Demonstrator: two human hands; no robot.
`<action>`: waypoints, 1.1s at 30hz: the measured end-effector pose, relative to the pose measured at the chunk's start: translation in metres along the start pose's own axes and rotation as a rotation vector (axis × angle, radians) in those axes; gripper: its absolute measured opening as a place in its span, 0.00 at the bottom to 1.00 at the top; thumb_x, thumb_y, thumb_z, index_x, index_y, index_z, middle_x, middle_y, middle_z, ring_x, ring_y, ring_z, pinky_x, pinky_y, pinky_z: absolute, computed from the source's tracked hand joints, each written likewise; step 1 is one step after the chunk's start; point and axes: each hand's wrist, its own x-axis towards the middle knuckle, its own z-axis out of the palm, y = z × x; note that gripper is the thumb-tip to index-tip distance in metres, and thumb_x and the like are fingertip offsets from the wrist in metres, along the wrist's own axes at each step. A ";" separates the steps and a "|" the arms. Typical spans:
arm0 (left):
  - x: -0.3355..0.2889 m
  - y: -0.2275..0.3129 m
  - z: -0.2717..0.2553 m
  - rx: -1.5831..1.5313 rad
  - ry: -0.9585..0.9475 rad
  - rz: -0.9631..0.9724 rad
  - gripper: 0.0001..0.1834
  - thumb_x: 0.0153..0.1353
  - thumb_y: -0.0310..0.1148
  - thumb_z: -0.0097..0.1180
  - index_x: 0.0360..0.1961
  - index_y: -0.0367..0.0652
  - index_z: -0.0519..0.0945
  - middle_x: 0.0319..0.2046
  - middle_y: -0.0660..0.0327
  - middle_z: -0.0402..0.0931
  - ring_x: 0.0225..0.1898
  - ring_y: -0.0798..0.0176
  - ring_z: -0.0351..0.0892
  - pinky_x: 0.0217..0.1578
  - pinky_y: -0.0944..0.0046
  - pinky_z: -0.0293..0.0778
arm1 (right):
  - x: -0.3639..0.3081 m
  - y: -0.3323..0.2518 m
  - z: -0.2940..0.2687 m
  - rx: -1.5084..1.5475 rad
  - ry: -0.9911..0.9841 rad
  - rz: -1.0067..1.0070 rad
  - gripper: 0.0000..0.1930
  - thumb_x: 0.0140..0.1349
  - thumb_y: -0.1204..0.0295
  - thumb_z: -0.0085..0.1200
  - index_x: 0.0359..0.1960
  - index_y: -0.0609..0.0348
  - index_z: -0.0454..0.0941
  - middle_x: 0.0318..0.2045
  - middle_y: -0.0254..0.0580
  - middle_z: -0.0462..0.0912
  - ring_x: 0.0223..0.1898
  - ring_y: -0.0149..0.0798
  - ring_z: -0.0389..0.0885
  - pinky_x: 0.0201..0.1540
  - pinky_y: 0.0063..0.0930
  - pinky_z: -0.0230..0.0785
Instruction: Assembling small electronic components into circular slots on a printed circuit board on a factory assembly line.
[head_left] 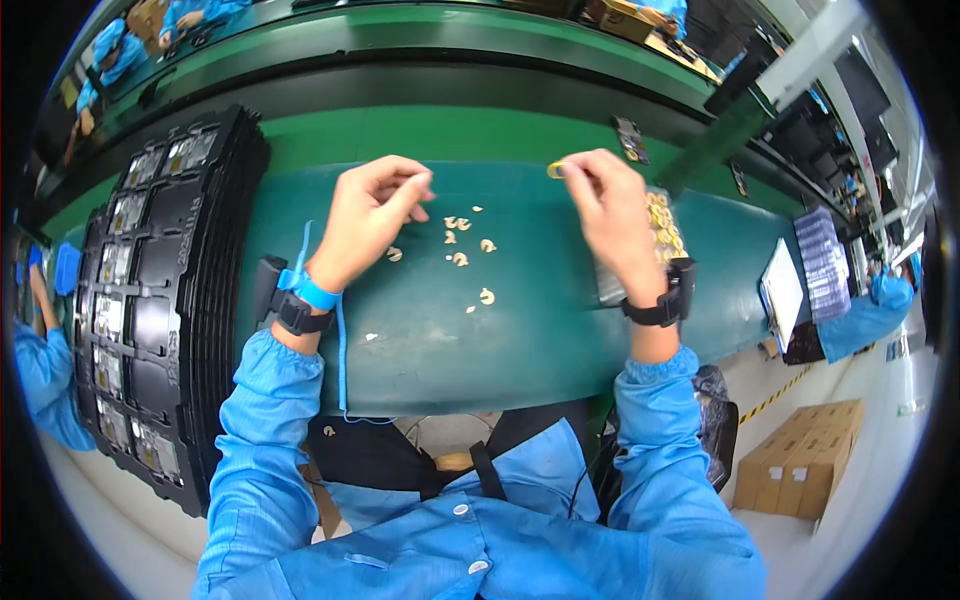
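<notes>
Yellow ring (555, 170) pinched in right hand (610, 205) grip | left hand (372, 215) grip curled, contents hidden | clear bag (655, 235) half-covered

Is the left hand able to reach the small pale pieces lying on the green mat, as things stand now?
Probably yes. The left hand hovers just left of the small pale pieces on the green mat, and nothing lies between them. Its fingers are pinched together, perhaps on something small.

Loose parts (462, 245) on mat (520, 340) between hands, tray stack (160, 300) left, bag (662, 225) right
</notes>
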 end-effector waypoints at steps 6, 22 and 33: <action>-0.015 -0.009 0.006 -0.262 0.103 -0.021 0.14 0.71 0.32 0.61 0.51 0.32 0.83 0.41 0.53 0.88 0.40 0.63 0.88 0.36 0.67 0.80 | 0.010 -0.052 0.109 0.696 -0.249 0.233 0.10 0.73 0.71 0.57 0.42 0.68 0.84 0.32 0.35 0.85 0.32 0.23 0.79 0.35 0.20 0.71; -0.016 -0.017 0.009 -0.184 0.172 -0.020 0.09 0.69 0.30 0.63 0.43 0.33 0.85 0.34 0.56 0.88 0.34 0.66 0.89 0.32 0.70 0.81 | -0.008 -0.046 0.119 0.790 -0.195 0.282 0.06 0.69 0.77 0.60 0.40 0.69 0.83 0.32 0.33 0.84 0.32 0.21 0.81 0.33 0.16 0.73; -0.023 -0.016 0.016 -0.144 0.040 0.023 0.15 0.75 0.32 0.55 0.51 0.30 0.85 0.40 0.56 0.87 0.35 0.67 0.83 0.36 0.69 0.80 | -0.014 -0.045 0.126 0.840 -0.149 0.256 0.03 0.64 0.78 0.61 0.36 0.67 0.82 0.27 0.28 0.80 0.26 0.17 0.73 0.26 0.15 0.67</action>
